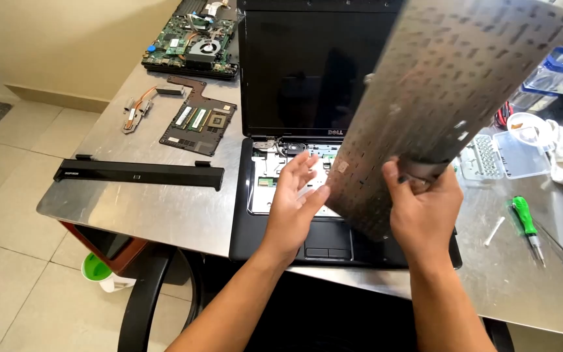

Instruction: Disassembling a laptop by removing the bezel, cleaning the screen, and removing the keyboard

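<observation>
Two hands: both work over the open black laptop (307,241) at the near edge of the metal tabletop (151,208).
Right hand: the right hand (425,208) is closed on the lower edge of the keyboard panel (438,104), thumb on its perforated metal back.
Left hand: the left hand (294,202) is open, fingers spread, fingertips near the panel's lower left corner and above the exposed keyboard bay (272,176); whether it touches the panel cannot be told.
Keyboard panel: lifted and tilted up, its back to the camera, hiding part of the screen (294,72).
Risk: any ribbon cable joining panel and bay is hidden; a hard pull could probably tear it. A one-handed grip may let the thin panel flex or slip.
Labels: a small pale square sticker (343,167) sits on the panel's back near its lower left.
Packages: a clear plastic parts box (506,153) lies towards the right edge.
Nearby: a green-handled screwdriver (526,225) lies right of the laptop; a black trim strip (138,173) lies by the left edge.
</observation>
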